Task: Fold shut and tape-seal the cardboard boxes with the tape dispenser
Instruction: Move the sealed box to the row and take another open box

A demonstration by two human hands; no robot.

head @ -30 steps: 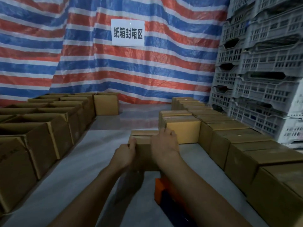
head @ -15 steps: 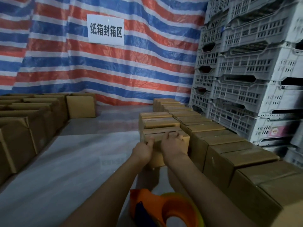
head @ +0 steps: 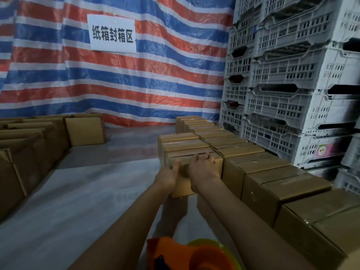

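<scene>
Cardboard box (head: 182, 185) held by both hands.
Left hand (head: 168, 176) clamped its left corner, right hand (head: 203, 168) curled fingers over its top edge; tape dispenser (head: 171, 252) lay apart, unheld.

Boxes (head: 259, 164) L of crates (head: 282, 106) (dispenser (head: 171, 250) nearer)

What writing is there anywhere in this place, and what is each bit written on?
"纸箱封箱区": black characters on the white sign fixed to the striped tarp.
Pink sticker on a grey crate: a picture shows, but any text is too blurred to read.
Held cardboard box: no print that can be made out.
</scene>
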